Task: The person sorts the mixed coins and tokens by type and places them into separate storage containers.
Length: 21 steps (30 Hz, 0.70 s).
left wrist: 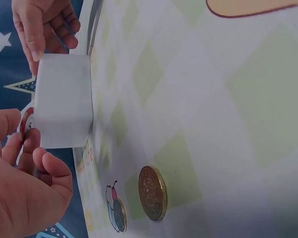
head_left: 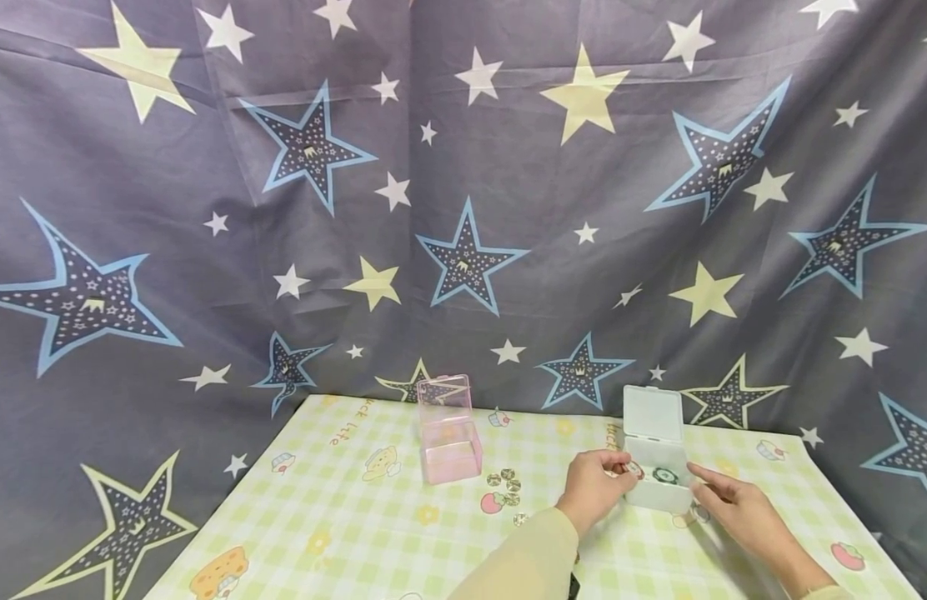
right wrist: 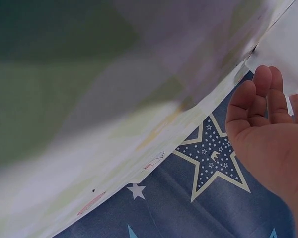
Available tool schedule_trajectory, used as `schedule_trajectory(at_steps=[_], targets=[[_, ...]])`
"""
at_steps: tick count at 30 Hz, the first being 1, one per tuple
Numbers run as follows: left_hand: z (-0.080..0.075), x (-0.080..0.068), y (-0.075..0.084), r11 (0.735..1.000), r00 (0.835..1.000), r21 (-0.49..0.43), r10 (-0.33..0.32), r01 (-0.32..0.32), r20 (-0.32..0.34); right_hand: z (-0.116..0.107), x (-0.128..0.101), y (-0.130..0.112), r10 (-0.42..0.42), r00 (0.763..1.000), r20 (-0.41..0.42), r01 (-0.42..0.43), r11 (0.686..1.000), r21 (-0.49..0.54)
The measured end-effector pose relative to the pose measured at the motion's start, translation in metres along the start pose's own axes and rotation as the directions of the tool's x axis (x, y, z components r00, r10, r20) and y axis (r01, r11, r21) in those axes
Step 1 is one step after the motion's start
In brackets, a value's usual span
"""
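Note:
My left hand (head_left: 597,490) pinches a small red-and-white round disc (head_left: 635,471) between thumb and fingertips, at the left rim of the white box (head_left: 658,498). In the left wrist view the disc (left wrist: 26,123) is held on edge beside the box (left wrist: 64,99). The box stands with its lid (head_left: 653,413) raised, and a dark green-and-white disc (head_left: 664,475) shows inside. At the box's right side, my right hand (head_left: 743,508) rests its thumb and index finger against the edge. Its other fingers (right wrist: 275,96) are loosely bent, apart from the box.
A pink transparent box (head_left: 452,463) with a raised lid stands to the left. Several gold-coloured coins (head_left: 509,473) lie between the two boxes on the checked tablecloth (head_left: 358,533). Behind the table hangs a dark star-patterned curtain (head_left: 508,175).

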<state>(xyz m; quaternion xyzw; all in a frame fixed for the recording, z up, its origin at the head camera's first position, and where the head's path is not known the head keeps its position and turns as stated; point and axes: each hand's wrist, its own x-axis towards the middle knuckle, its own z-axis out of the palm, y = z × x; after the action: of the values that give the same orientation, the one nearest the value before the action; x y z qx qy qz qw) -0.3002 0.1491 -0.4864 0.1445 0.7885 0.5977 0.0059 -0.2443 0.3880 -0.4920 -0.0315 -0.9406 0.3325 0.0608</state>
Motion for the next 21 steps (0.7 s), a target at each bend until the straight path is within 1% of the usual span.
schedule_trajectory(at_steps=[7, 11, 14, 16, 21], targets=[[0.001, -0.001, 0.0, 0.998, 0.999, -0.033, -0.052, 0.052, 0.017, -0.001, 0.002, -0.002, 0.025, 0.999, 0.028, -0.025, 1.0, -0.001], [-0.004, -0.003, 0.0, 0.999, 0.999, -0.039, -0.028, 0.029, 0.027, 0.0, 0.001, -0.001, 0.025, 0.999, 0.031, -0.025, 1.0, -0.001], [-0.01, -0.003, -0.001, 1.0, 0.999, -0.023, 0.007, -0.006, 0.034, 0.0, 0.0, -0.002, 0.016, 1.0, 0.026, -0.016, 1.0, -0.004], [-0.016, -0.002, -0.002, 1.0, 0.999, -0.009, 0.014, -0.014, 0.043, 0.0, -0.001, -0.002, 0.011, 1.0, 0.021, -0.01, 1.0, -0.007], [-0.039, 0.0, -0.002, 0.999, 0.998, 0.012, 0.036, -0.037, 0.054, -0.001, -0.001, -0.003, -0.006, 1.0, 0.014, 0.006, 1.0, -0.013]])
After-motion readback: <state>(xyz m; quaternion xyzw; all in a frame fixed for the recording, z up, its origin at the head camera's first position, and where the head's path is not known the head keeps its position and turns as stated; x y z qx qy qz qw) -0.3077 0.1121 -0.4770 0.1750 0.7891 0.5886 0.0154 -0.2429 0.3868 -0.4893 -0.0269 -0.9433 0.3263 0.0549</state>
